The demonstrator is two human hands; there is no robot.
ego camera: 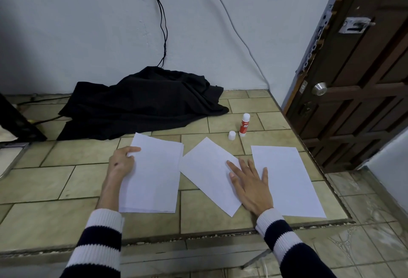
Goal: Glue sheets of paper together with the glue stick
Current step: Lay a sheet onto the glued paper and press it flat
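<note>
A stack of white paper (154, 173) lies left of centre on the tiled counter. My left hand (121, 161) grips its left edge, thumb on top near the upper corner. A single tilted sheet (205, 167) lies in the middle, and my right hand (249, 182) presses flat on its right side with fingers straight. Another sheet (289, 180) lies to the right, under my little finger's tip. The red and white glue stick (244, 125) stands upright behind the sheets, uncapped. Its white cap (232, 135) sits beside it to the left.
A crumpled black cloth (143, 103) covers the back of the counter (66, 180) against the wall, with black cables hanging above it. A dark wooden door (357, 78) stands at the right. The counter's front edge runs just below the sheets.
</note>
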